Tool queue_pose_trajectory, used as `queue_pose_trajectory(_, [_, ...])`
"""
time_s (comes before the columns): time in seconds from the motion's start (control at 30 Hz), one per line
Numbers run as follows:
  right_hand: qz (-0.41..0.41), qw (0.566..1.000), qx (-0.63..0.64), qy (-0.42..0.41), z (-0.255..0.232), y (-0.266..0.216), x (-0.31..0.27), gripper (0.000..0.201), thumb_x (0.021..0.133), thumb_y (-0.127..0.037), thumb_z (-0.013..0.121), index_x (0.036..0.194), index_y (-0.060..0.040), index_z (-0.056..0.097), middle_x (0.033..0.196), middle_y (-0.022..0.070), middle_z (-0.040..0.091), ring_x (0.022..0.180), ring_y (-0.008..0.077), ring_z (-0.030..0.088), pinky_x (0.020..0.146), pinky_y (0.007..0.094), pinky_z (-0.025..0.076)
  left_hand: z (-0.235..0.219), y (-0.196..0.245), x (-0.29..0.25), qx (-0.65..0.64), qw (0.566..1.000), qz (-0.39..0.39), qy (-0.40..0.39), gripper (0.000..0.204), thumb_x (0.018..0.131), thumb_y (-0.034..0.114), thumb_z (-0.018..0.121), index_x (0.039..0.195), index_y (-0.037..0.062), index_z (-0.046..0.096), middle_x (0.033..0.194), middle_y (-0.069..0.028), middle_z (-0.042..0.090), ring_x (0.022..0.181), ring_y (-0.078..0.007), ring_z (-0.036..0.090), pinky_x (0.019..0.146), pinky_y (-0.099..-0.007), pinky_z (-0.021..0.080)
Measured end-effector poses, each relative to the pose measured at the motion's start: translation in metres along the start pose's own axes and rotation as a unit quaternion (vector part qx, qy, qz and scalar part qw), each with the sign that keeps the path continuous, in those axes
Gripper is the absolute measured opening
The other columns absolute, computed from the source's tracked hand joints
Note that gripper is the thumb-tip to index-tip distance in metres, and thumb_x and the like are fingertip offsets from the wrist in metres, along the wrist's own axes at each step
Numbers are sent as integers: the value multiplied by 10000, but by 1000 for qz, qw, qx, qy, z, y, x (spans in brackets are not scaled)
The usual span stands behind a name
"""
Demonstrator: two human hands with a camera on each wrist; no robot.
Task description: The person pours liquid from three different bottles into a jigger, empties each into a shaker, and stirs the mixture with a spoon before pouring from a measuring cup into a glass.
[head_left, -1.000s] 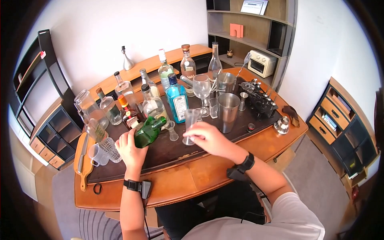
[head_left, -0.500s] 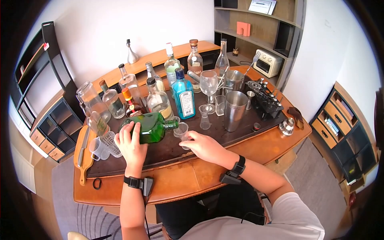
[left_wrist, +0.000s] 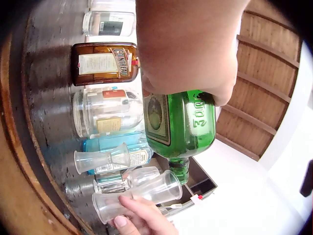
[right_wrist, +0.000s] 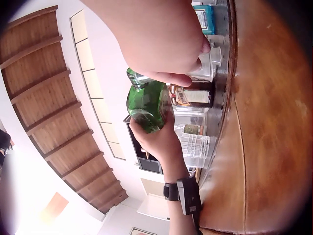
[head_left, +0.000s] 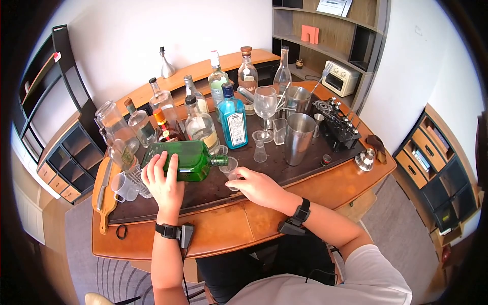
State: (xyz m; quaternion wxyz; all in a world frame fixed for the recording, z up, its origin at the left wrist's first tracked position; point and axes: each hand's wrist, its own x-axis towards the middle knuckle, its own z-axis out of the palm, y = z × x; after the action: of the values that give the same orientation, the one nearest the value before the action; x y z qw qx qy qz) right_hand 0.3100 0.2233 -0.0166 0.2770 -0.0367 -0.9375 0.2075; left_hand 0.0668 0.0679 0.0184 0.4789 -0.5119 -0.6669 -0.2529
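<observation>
My left hand grips a green glass bottle that lies almost level, its neck pointing right. The bottle's mouth is at the rim of a clear plastic jigger. My right hand pinches that jigger low down, near the dark mat. In the left wrist view the green bottle has its neck over the wide end of the jigger, and the right hand's fingers hold it. The right wrist view shows the left hand round the bottle. Whether liquid flows, I cannot tell.
Behind the hands stand a blue bottle, an orange-capped bottle and several clear ones. A second jigger, a wine glass and a metal shaker are to the right. A cutting board with a knife lies left.
The green bottle has tipped from slanted to nearly level. The jigger in my right hand has moved left, to the bottle's mouth, and the view has shifted slightly.
</observation>
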Motion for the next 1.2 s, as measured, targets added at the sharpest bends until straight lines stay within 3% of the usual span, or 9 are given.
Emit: queue_pose_trajectory(1.2, [0, 1000, 7, 14, 2, -1, -3, 213, 955, -85, 655, 1157, -82, 723, 1171, 163, 619, 993, 365, 681, 821, 439, 571, -2, -1, 0, 25, 999, 11, 17, 582, 682, -5, 752, 1238, 155, 689, 1348, -61, 632, 1273, -308, 568, 1107, -510, 373])
